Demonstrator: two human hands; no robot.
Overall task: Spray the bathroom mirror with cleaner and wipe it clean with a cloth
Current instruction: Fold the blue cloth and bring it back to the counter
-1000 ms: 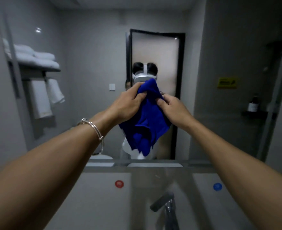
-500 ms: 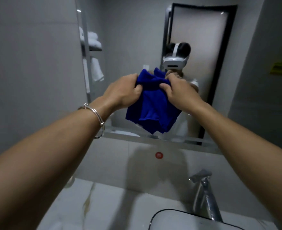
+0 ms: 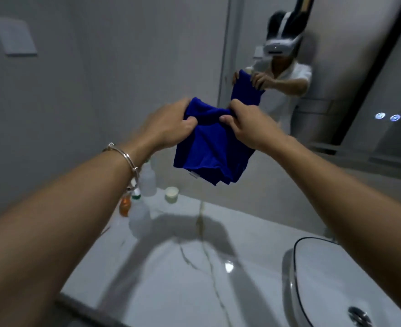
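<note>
A blue cloth [image 3: 212, 147] hangs folded in the air above the counter, short of the mirror [image 3: 336, 74] at the upper right. My left hand [image 3: 168, 126] pinches its top left edge and my right hand [image 3: 244, 126] pinches its top right edge. The mirror shows the same cloth and hands reflected. Several plastic bottles [image 3: 139, 213] stand at the back left of the counter; one has an orange part, and I cannot tell which is the cleaner.
A white marble counter [image 3: 171, 267] lies below my arms. A black-rimmed white basin [image 3: 324, 279] sits at the lower right. A small pale cup [image 3: 171, 194] stands by the bottles. A grey wall with a switch plate [image 3: 15, 36] fills the left.
The view has swung down and left, so the counter, bottles and basin come into sight. Both hands have kept their grip on the cloth and lowered it away from the mirror.
</note>
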